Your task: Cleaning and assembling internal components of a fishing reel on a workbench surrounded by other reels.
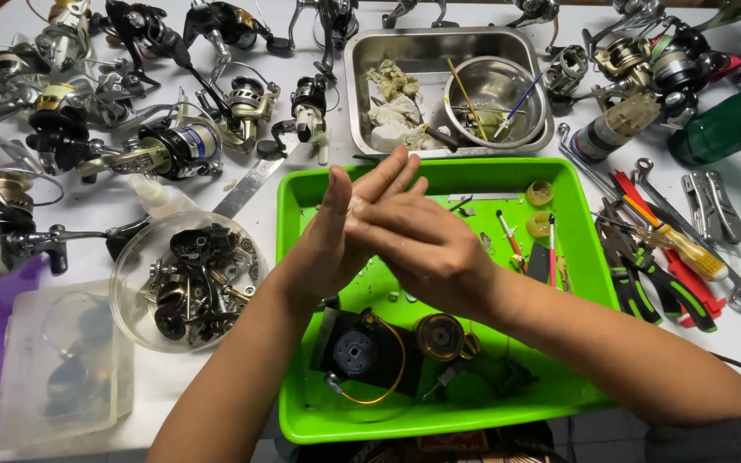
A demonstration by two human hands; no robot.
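Note:
My left hand (336,236) and my right hand (418,240) are pressed together above a green tray (576,257), fingers pointing toward the far side. The right hand lies over the left hand's palm. Whether something small sits between them is hidden. Below them in the tray lie a black reel body with a gold bail wire (362,351) and a bronze spool (441,336). Small screwdrivers (512,240) and two yellowish round parts (539,193) rest in the tray's far right part.
A clear bowl of dark reel parts (190,283) stands left of the tray. A steel pan (370,51) behind holds rags, a steel bowl (495,99) and brushes. Several fishing reels (156,146) crowd the back left. Pliers and wrenches (671,257) lie right. A clear plastic box (62,360) sits front left.

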